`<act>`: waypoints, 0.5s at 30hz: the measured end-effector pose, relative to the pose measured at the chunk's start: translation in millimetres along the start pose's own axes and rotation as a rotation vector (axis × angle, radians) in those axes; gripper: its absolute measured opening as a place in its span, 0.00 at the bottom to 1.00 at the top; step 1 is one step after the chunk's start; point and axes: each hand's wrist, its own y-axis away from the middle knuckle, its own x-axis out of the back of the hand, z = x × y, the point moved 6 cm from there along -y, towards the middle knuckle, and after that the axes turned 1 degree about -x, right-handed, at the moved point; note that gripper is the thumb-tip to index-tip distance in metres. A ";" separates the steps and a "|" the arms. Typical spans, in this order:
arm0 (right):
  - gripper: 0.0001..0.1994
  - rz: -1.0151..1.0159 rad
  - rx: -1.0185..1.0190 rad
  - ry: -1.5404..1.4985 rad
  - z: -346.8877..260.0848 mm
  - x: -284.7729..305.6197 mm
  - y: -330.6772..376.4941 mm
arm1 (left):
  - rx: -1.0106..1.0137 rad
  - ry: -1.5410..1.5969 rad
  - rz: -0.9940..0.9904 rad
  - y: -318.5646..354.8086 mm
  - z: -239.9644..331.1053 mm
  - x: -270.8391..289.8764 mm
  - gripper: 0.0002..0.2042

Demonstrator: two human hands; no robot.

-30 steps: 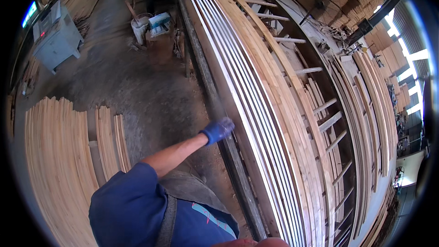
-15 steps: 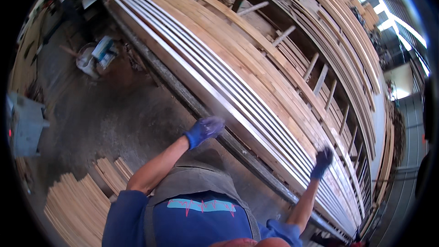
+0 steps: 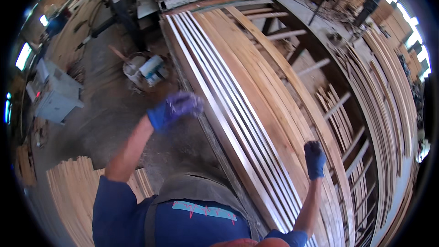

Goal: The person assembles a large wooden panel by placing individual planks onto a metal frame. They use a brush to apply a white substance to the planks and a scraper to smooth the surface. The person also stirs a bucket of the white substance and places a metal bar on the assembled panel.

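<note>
The left hand (image 3: 176, 109), fingers loosely curled, grip unclear, hovers by the table's (image 3: 211, 138) near edge. White-faced strips (image 3: 231, 105) lie lengthwise there, seemingly coated already; bare boards (image 3: 270, 110) beyond look uncoated, beneath the right hand's (image 3: 315, 159) balled fingers, contents hidden.

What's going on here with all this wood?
A gloved person stands at a long bench bearing whitish strips and bare boards. The left hand, blurred, is raised by the bench's near edge; the right hand, curled, is over the boards. Whether either holds anything is unclear.
</note>
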 end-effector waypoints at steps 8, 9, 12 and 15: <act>0.08 -0.020 -0.036 0.034 -35.2 -3.6 -61.1 | 0.072 -0.346 0.341 -238.7 -3.4 268.7 0.13; 0.08 -0.010 -0.049 0.068 -43.2 -3.4 -64.1 | 0.007 -0.584 0.264 -273.8 -5.3 292.0 0.12; 0.07 0.049 -0.075 0.103 -72.4 -15.4 -79.4 | -0.278 -1.728 -0.086 -381.4 -29.9 357.2 0.14; 0.06 0.081 -0.479 -0.156 -76.0 -52.1 -82.9 | -0.054 -1.570 0.087 -485.1 -82.7 438.9 0.17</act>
